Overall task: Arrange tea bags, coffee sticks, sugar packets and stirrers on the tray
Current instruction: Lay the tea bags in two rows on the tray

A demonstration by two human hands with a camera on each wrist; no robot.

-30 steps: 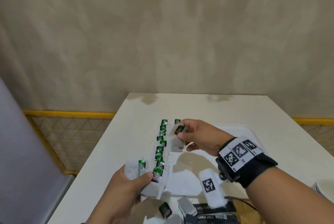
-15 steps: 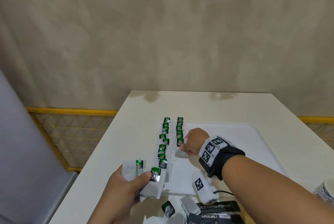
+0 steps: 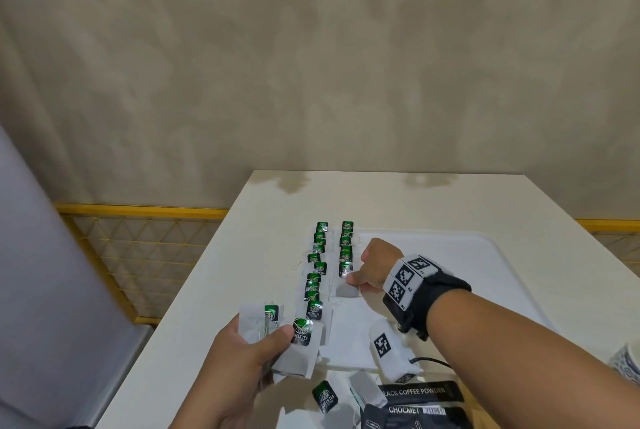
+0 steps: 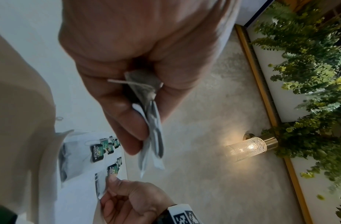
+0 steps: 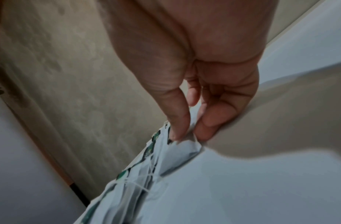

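A pale table stands against a mottled beige wall, with a yellow-framed mesh rail behind its left edge. On the table lies a flat white tray, its left edge near the table's left edge.

The right hand, wearing a black wrist strap with square printed markers, reaches down to the tray's left part. Its thumb and forefinger pinch the top of a white tea bag that lies flat at the near end of a row of tea bags. The right wrist view shows the fingertips closed on the bag's upper corner. That row, each bag with a green tag, runs towards the tray's far left corner. A second row runs parallel just to its left, along the tray's left edge, and reaches closer to the near edge.

The left hand is held above the table's near left part, thumb clamped over a fan of several tea bags with green tags.

The middle and right of the tray are bare white surface. Beyond the tray's near edge lie loose tea bags and black coffee packets, touching one another. A patterned cup rim shows at the table's right edge.
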